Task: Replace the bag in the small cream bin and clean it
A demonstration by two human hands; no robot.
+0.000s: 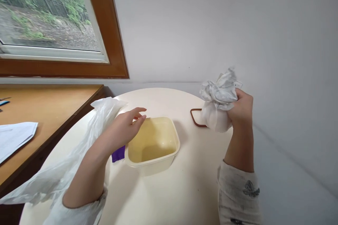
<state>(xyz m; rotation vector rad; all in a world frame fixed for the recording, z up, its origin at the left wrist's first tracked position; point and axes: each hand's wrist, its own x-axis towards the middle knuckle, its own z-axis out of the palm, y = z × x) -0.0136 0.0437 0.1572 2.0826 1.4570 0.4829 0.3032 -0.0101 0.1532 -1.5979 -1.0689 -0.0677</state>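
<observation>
My right hand [241, 107] is closed around crumpled white-grey plastic wrapping [219, 95], raised over the right side of the table. A paler, rounded part of the bundle bulges below my fingers. Behind it, a brown rounded frame [194, 119] lies on the table, partly hidden. My left hand [129, 124] hovers at the left rim of a cream plastic tub [173, 160], thumb and fingers apart, holding nothing. The tub's visible inside is bare. A purple piece [118, 154] lies left of the tub, partly covered by my left wrist.
A long white plastic bag [66, 161] trails across the left side of the round white table [169, 204]. Further left stands a wooden desk [66, 102] with papers [16, 137]. A wall and a wood-framed window [105, 24] rise behind.
</observation>
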